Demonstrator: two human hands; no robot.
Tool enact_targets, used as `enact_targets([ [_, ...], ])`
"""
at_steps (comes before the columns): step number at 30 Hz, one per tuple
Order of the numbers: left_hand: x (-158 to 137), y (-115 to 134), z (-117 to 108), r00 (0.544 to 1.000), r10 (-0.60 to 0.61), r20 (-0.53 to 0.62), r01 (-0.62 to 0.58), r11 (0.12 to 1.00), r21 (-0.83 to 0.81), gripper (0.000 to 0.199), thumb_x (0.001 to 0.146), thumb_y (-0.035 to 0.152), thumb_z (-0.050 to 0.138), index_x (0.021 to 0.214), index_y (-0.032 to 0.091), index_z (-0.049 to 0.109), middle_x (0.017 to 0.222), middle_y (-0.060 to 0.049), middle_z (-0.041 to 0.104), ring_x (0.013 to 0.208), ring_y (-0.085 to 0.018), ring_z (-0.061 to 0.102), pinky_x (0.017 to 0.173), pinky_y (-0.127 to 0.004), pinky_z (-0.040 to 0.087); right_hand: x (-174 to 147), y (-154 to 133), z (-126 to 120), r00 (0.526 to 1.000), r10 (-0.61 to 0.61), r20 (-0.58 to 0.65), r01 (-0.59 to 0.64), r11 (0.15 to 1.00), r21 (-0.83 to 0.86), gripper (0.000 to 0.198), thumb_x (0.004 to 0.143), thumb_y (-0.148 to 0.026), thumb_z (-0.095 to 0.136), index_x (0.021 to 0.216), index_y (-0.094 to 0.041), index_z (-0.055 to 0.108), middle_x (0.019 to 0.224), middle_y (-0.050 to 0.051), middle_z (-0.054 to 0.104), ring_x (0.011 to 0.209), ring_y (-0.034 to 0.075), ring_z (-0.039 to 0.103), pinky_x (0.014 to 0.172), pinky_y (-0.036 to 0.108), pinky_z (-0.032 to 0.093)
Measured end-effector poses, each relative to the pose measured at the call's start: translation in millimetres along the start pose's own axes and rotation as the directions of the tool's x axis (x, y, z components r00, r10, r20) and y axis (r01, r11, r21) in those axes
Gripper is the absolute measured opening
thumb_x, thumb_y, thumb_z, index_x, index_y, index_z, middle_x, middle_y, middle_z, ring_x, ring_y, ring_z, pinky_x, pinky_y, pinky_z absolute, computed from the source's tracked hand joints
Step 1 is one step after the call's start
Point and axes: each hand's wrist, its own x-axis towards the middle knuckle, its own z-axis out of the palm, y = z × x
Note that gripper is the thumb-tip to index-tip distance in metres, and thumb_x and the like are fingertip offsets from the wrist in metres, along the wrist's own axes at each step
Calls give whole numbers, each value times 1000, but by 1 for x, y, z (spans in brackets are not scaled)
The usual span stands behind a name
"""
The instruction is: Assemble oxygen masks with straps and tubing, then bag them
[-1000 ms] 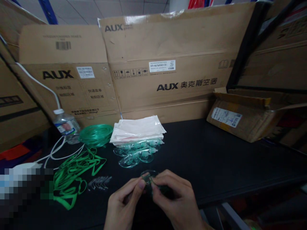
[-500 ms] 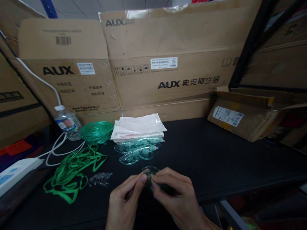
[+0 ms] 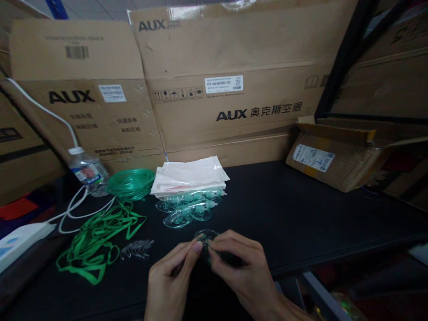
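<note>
Head view: left hand and right hand pinch, thumb against fingers, a clear curved piece, probably a mask though largely hidden, near the black tabletop's front edge; beyond lie greenish clear masks, white packets, upright cardboard.

Cardboard walled the back at 12 o'clock; a tiled ceiling showed at 11, a blue post at 10, a dark post at 2. The table was black, the light dim.
</note>
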Motion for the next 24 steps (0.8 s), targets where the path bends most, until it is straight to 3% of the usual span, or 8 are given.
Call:
enact_targets([
  [4, 2, 3, -2, 998, -67, -14, 67, 997, -34, 28, 91, 43, 71, 105, 23, 84, 105, -8, 82, 96, -25, 78, 87, -26, 63, 4, -1, 3, 981, 192, -7, -190, 972, 139, 12, 86, -11, 73, 86, -19, 81, 82, 5, 79, 76, 17, 73, 71, 26, 58],
  [6, 2, 3, -3, 996, -88, -32, 86, 995, -57, 30, 89, 45, 72, 104, 22, 85, 107, -8, 82, 100, -26, 77, 90, -28, 62, 7, -4, 4, 974, 227, 8, -224, 955, 192, 12, 87, -15, 73, 89, -22, 82, 86, 5, 80, 81, 18, 74, 75, 27, 58],
  [15, 2, 3, 0, 968, -202, -147, 171, 965, -199, 40, 83, 53, 76, 98, 18, 85, 101, -10, 83, 100, -29, 77, 92, -33, 62, 10, -11, 6, 992, 122, 32, -125, 977, 172, 27, 84, -9, 74, 102, -26, 83, 94, 3, 77, 87, 16, 71, 78, 25, 58],
  [20, 3, 6, -1, 964, -188, -187, 154, 971, -182, 42, 81, 56, 77, 97, 18, 85, 94, -9, 83, 97, -29, 78, 86, -34, 64, 12, -12, 11, 992, 125, 21, -127, 986, 111, 25, 85, -8, 73, 99, -25, 83, 97, 4, 76, 91, 17, 72, 81, 24, 58],
  [24, 3, 3, -2, 972, -157, -174, 126, 976, -178, 39, 83, 54, 76, 98, 18, 85, 100, -10, 83, 97, -29, 78, 86, -33, 64, 13, -13, 12, 993, 115, 1, -115, 989, 95, 23, 86, -8, 73, 96, -26, 83, 95, 3, 76, 89, 16, 72, 80, 23, 58],
])
